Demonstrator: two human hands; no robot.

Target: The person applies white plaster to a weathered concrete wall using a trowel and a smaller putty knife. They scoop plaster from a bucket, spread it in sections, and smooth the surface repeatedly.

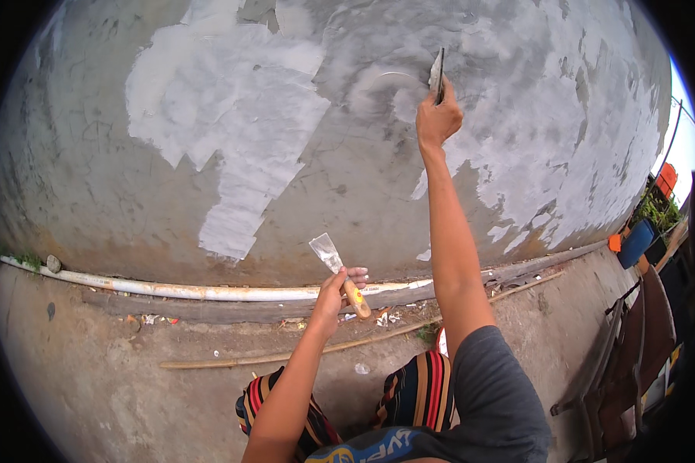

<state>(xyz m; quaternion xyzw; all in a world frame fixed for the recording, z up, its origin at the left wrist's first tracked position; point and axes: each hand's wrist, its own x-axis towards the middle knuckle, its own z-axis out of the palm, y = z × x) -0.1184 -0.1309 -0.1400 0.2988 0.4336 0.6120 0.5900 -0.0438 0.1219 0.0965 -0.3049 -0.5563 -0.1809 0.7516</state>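
Note:
In front of me rises a grey wall (347, 201), patched with white putty (232, 100) on the left and across the right. My right hand (439, 119) reaches up to it, fingers closed round a flat trowel (438, 71) seen nearly edge-on, with white putty on its blade. Whether that blade touches the wall I cannot tell. Lower down, my left hand (333, 295) grips a putty knife (354, 296) by its wooden handle. Its whitish metal blade points up and left, and the hand is in front of the wall's foot.
A white pipe (185, 292) runs along the base of the wall. Nearer lies a long bamboo pole (286, 356) on the dirt ground (116, 401), among small scraps. A brown chair (633, 355) and a blue object (635, 244) stand at the right.

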